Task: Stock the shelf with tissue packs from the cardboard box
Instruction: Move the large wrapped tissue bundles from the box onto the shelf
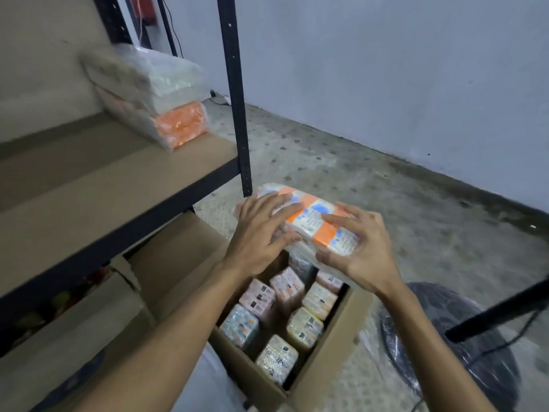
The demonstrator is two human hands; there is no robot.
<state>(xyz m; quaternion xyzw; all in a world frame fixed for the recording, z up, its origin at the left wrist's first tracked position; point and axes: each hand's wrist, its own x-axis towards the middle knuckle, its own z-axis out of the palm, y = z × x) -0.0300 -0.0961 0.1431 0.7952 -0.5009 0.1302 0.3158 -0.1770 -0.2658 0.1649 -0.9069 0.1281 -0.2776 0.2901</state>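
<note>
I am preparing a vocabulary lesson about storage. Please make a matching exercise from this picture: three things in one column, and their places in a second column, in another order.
Things
1. orange-banded pack
2. stacked packs
3. cardboard box

Places
A. open on the floor, with more packs standing inside
B. held between the left hand and the right hand
C. on the shelf board

Pairs: 1-B, 2-C, 3-A
</note>
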